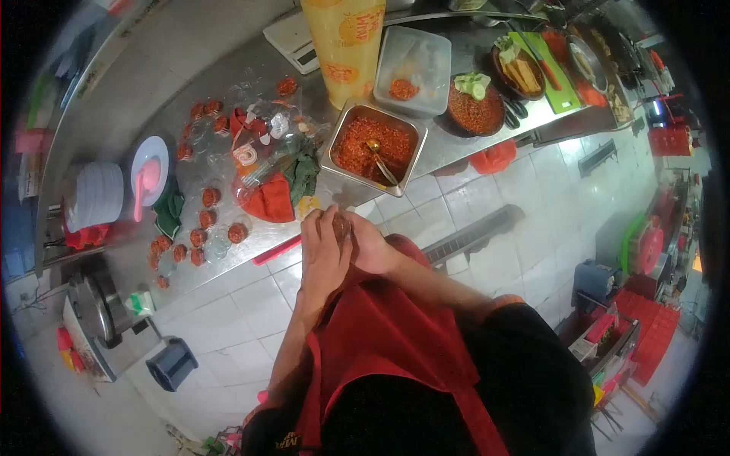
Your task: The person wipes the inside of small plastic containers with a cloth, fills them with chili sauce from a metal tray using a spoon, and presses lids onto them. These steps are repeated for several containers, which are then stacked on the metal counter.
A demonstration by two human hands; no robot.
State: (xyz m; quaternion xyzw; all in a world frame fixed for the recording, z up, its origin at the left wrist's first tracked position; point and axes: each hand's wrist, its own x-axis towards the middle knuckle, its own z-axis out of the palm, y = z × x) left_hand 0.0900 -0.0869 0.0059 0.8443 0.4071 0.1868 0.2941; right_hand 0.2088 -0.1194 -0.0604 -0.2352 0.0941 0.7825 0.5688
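My left hand [322, 247] and my right hand [370, 245] are closed together in front of the red apron, at the table's near edge. Between them is a small cup of red-brown sauce [341, 226], mostly covered by the fingers. Just beyond, a steel pan [334, 163] holds chunky red sauce, and a spoon [382, 161] lies in it. On the left of the table stand several small filled cups [237, 232]. Near them are clear plastic lids [216, 249], a red cloth [271, 201] and a dark green cloth [303, 178].
Behind the pan stand a yellow printed roll [346, 53] and a clear plastic tub [414, 57]. Farther right are a bowl of red sauce [475, 114] and a green cutting board [561, 97] with a knife. Stacked white plates [99, 196] are at left. A floor drain [471, 234] runs through the tiles.
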